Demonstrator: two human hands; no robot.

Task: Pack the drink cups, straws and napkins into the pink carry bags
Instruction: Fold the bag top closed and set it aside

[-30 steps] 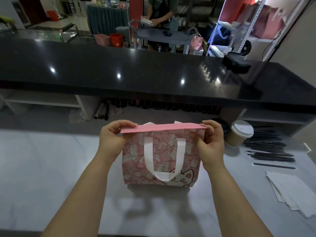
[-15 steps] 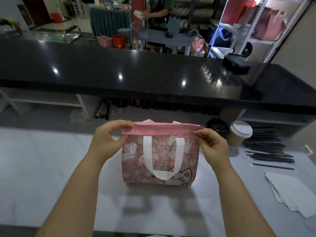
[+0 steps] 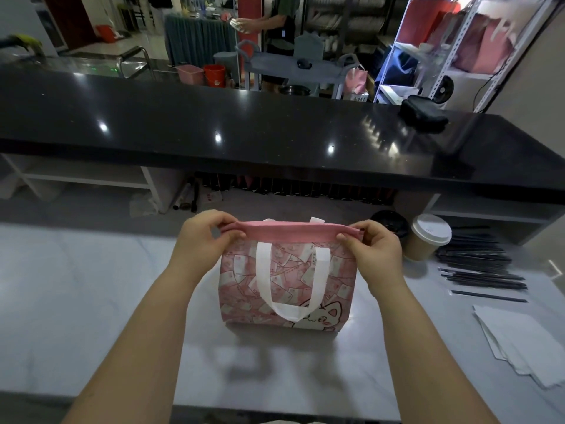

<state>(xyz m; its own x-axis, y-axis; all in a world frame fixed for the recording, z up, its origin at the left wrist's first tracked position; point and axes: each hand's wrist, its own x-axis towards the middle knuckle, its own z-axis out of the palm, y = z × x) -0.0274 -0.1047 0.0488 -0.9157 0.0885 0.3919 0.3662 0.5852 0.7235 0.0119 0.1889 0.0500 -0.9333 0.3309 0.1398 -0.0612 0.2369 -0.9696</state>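
Observation:
A pink carry bag (image 3: 284,289) with a cat print and white handles stands upright on the pale counter (image 3: 76,301) in front of me. My left hand (image 3: 203,240) pinches the left end of its pink top rim, and my right hand (image 3: 374,249) pinches the right end. The rim is pressed nearly flat, so the bag's inside is hidden. To the right stand a brown paper cup with a white lid (image 3: 428,240) and a dark-lidded cup (image 3: 389,223) behind the bag's corner. Black wrapped straws (image 3: 480,267) lie in a heap beyond them, and white napkins (image 3: 526,341) lie at the right edge.
A raised black bar top (image 3: 244,133) runs across behind the work counter, with a black pouch (image 3: 423,114) on it. Under it are open shelves. Beyond the bar a person stands at a grey trolley, and metal racks hold pink bags at the back right.
Both hands have stayed on the bag's rim while shifting grip at its ends. The rim has gone from one flat line to a slightly parted band. The bag has not moved from its place.

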